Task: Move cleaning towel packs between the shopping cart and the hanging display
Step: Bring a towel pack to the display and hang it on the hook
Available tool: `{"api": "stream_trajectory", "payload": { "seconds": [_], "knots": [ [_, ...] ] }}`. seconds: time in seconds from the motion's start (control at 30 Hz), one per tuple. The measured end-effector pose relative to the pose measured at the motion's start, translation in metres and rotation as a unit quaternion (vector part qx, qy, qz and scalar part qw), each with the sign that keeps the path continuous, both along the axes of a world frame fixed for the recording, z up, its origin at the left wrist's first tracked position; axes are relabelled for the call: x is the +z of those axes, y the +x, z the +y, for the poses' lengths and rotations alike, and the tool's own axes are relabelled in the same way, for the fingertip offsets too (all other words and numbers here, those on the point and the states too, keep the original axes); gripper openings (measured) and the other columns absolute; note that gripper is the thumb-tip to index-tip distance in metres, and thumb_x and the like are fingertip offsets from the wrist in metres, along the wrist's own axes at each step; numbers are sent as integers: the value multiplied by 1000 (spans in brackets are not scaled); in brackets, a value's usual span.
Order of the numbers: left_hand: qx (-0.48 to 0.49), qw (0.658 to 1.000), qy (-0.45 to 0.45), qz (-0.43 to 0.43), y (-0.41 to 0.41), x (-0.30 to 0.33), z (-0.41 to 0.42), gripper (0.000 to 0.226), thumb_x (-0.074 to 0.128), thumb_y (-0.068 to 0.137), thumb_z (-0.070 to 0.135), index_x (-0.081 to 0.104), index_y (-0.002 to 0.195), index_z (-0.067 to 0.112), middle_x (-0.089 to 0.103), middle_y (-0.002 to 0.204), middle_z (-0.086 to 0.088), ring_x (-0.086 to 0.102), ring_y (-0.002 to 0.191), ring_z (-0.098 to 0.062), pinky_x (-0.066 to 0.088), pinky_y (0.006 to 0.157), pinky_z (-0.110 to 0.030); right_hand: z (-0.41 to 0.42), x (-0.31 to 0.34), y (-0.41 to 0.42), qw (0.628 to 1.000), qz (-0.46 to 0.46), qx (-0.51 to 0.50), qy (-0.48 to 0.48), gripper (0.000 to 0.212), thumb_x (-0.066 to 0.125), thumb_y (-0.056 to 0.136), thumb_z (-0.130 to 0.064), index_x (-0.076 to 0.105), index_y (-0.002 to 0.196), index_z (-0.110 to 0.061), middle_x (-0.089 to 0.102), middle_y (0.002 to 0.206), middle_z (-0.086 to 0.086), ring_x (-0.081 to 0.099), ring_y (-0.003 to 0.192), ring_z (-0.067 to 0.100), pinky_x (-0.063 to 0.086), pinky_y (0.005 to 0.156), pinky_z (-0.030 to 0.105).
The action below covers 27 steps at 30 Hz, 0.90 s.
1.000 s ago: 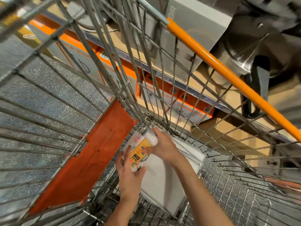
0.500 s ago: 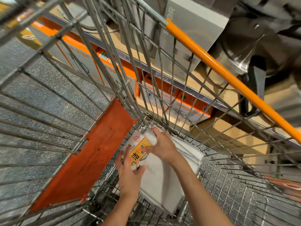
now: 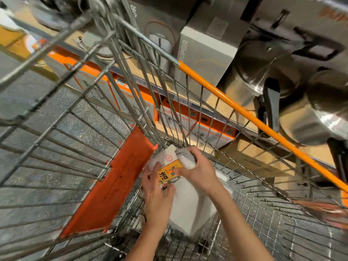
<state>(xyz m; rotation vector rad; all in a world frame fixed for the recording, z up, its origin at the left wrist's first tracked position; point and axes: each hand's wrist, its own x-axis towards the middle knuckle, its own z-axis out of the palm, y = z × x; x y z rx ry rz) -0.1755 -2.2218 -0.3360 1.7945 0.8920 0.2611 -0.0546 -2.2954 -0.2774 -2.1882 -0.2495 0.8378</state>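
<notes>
Inside the wire shopping cart [image 3: 79, 140], a white towel pack [image 3: 190, 208] with a yellow label lies on the cart's floor. My right hand [image 3: 197, 171] grips the pack's top end, fingers curled over a white rolled part. My left hand [image 3: 157, 193] holds the pack's left edge beside the yellow label, thumb on the label. More white packs seem to lie under and behind it, partly hidden by my arms. The hanging display is not in view.
An orange plastic flap [image 3: 116, 183] stands at the cart's left inner wall. The cart's orange handle bar [image 3: 259, 127] runs diagonally at right. Store shelves behind hold orange-and-white boxes [image 3: 212, 129], a grey box [image 3: 205, 53] and steel pots [image 3: 308, 110].
Both hands have stayed on the towel pack and lifted its top end slightly. The view has shifted a little, with the head pulling back from the cart.
</notes>
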Motion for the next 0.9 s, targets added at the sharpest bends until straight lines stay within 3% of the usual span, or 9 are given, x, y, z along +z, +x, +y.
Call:
{"api": "stream_trajectory", "payload": {
  "seconds": [0.1, 0.17, 0.33, 0.4, 0.47, 0.53, 0.7, 0.8, 0.9],
  "knots": [
    [-19, 997, 29, -66, 11, 34, 0, 75, 69, 82, 4, 39, 131, 52, 12, 150, 6, 23, 138, -8, 44, 83, -3, -10, 36, 2, 997, -4, -56, 45, 51, 84, 58, -38, 54, 98, -40, 68, 89, -14, 64, 88, 10, 52, 83, 42],
    [-45, 991, 69, -107, 12, 57, 1, 71, 71, 80, 5, 39, 133, 41, 14, 148, -2, 17, 138, 1, 35, 87, 4, -16, 64, 3, 993, -7, -80, 82, 47, 85, 63, -25, 54, 96, -38, 66, 94, -15, 62, 91, 5, 52, 84, 36],
    [-126, 974, 131, -136, 16, 128, 16, 64, 62, 87, 40, 26, 139, 46, 6, 151, 16, 12, 142, -12, 28, 113, -37, -23, 136, -5, 979, -51, -120, 155, 48, 86, 63, -18, 56, 98, -31, 66, 97, -12, 63, 95, 11, 52, 83, 33],
    [-94, 972, 127, -173, 23, 158, 23, 72, 63, 79, 48, 23, 140, 51, 6, 150, 26, 17, 142, -7, 34, 111, -42, -25, 166, -5, 970, -63, -135, 194, 45, 85, 64, -10, 57, 94, -29, 67, 89, -17, 64, 84, 2, 52, 73, 22],
    [-81, 968, 110, -212, 29, 193, 26, 79, 72, 74, 42, 28, 140, 51, 5, 148, 29, 24, 136, 7, 37, 105, -21, -27, 196, -5, 957, -76, -157, 232, 45, 84, 63, -7, 58, 90, -31, 69, 84, -14, 64, 79, -2, 51, 69, 16],
    [-89, 964, 89, -234, 35, 227, 30, 81, 80, 71, 23, 38, 137, 43, 2, 146, 24, 24, 127, 22, 33, 96, -2, -28, 227, -3, 950, -86, -168, 249, 46, 87, 60, -16, 58, 89, -36, 72, 90, -7, 68, 86, 10, 55, 74, 27],
    [-124, 954, 122, -246, 43, 319, 48, 84, 82, 66, 23, 37, 121, 68, -12, 150, 16, -5, 126, 29, 13, 95, 9, -35, 310, 2, 929, -111, -175, 306, 48, 85, 63, -20, 56, 97, -37, 72, 96, -2, 70, 88, 17, 57, 77, 40],
    [-155, 950, 119, -242, 41, 371, 55, 88, 82, 63, 33, 27, 116, 78, 5, 148, 14, 4, 120, 34, 16, 90, 10, -39, 358, -1, 917, -105, -162, 349, 48, 80, 63, -16, 55, 102, -29, 74, 94, 0, 71, 84, 19, 57, 72, 37],
    [-190, 939, 63, -281, 30, 418, 54, 86, 81, 69, 25, 30, 123, 70, 50, 119, 41, 38, 109, 30, 30, 81, 6, -43, 397, -5, 900, -82, -157, 398, 54, 80, 57, -13, 56, 104, -26, 75, 87, -2, 72, 77, 15, 55, 58, 25]
  ]
}}
